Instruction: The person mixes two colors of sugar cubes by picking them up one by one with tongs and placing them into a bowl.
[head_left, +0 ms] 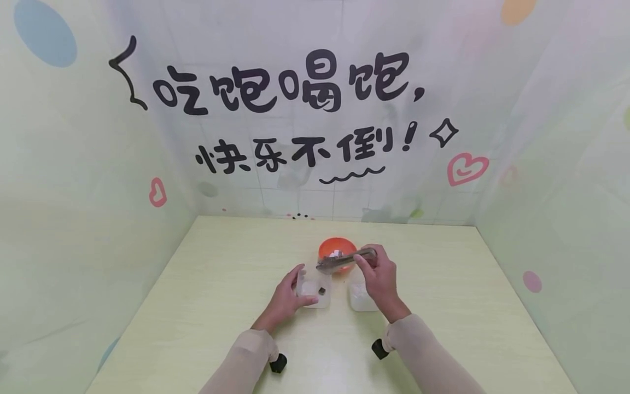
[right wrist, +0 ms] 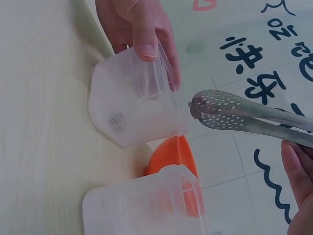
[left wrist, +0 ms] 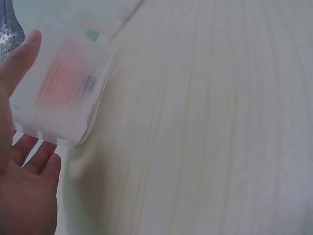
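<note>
My left hand point(head_left: 285, 298) grips a translucent plastic container point(head_left: 307, 302) by its side, thumb across the near wall and fingers on the far side. A small dark cube point(head_left: 322, 291) shows in that container. My right hand point(head_left: 381, 273) holds metal tongs point(right wrist: 234, 105) with perforated heads. The heads lie close together above the container's rim, with a small brownish piece point(right wrist: 194, 110) at their tips. Behind stands an orange bowl point(head_left: 324, 247) with white and dark pieces in it. A second translucent container point(head_left: 361, 298) stands below my right hand, partly hidden by it.
The pale wood-grain table point(head_left: 221, 262) carries all of these. A printed curtain point(head_left: 305, 197) with dark lettering closes off the back, and similar sheets point(head_left: 551, 219) hang at both sides. Black wrist mounts point(head_left: 278, 363) sit at both sleeves.
</note>
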`<control>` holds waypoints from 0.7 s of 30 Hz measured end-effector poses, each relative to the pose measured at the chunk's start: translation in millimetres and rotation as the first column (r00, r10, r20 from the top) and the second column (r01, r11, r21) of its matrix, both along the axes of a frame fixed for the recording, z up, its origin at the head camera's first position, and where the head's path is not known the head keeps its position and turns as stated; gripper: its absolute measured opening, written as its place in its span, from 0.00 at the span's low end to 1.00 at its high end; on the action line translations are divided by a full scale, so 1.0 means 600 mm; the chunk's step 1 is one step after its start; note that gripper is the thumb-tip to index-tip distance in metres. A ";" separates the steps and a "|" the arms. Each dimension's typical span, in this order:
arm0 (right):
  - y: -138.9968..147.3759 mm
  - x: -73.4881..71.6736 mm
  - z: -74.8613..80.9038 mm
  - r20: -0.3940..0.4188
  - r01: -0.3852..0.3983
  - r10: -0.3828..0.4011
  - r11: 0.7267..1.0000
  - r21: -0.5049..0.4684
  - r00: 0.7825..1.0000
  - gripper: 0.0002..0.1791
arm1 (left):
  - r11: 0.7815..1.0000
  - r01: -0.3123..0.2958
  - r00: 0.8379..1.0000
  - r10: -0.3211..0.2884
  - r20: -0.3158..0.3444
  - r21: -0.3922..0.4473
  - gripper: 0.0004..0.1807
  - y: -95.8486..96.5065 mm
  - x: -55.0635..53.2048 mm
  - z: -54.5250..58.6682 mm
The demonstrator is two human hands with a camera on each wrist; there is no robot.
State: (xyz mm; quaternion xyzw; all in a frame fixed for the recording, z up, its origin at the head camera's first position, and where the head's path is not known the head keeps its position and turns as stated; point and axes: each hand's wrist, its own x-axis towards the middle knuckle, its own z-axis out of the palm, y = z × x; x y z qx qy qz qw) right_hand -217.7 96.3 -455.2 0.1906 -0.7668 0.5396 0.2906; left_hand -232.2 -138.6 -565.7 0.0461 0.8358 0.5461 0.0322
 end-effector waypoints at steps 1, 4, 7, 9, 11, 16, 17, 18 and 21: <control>0.001 0.000 0.001 -0.001 0.007 -0.007 1.000 -0.004 1.000 0.11 | 1.000 0.001 1.000 -0.001 -0.002 -0.001 0.53 0.000 0.000 0.000; 0.004 -0.002 0.003 -0.013 0.030 -0.030 0.999 -0.018 0.999 0.10 | 1.000 -0.011 1.000 0.011 0.005 -0.003 0.53 0.001 0.000 -0.002; 0.007 -0.004 0.005 -0.023 0.047 -0.048 0.998 -0.037 0.999 0.10 | 1.000 -0.014 1.000 0.014 0.002 -0.008 0.53 0.001 0.000 -0.003; 0.009 -0.005 0.006 -0.028 0.057 -0.058 0.997 -0.046 0.998 0.10 | 1.000 -0.017 1.000 0.017 0.002 -0.009 0.53 0.001 0.000 -0.003; 0.010 -0.007 0.007 -0.028 0.059 -0.061 0.997 -0.057 0.998 0.10 | 1.000 -0.017 1.000 0.017 0.003 -0.010 0.53 0.000 0.000 -0.002; 0.015 -0.013 0.004 -0.032 0.068 -0.070 0.995 -0.074 0.997 0.10 | 1.000 -0.011 1.000 0.011 -0.001 -0.001 0.53 0.000 0.001 -0.002; 0.016 -0.015 0.004 -0.038 0.071 -0.074 0.995 -0.077 0.997 0.10 | 1.000 -0.009 1.000 0.009 -0.005 0.001 0.53 0.000 0.000 -0.002; 0.017 -0.016 0.003 -0.044 0.073 -0.076 0.994 -0.081 0.996 0.10 | 1.000 -0.006 1.000 0.006 -0.010 0.002 0.53 -0.001 0.000 -0.002; 0.020 -0.021 -0.001 -0.068 0.083 -0.089 0.993 -0.084 0.994 0.10 | 1.000 -0.003 1.000 0.003 -0.011 0.000 0.53 -0.001 0.000 -0.003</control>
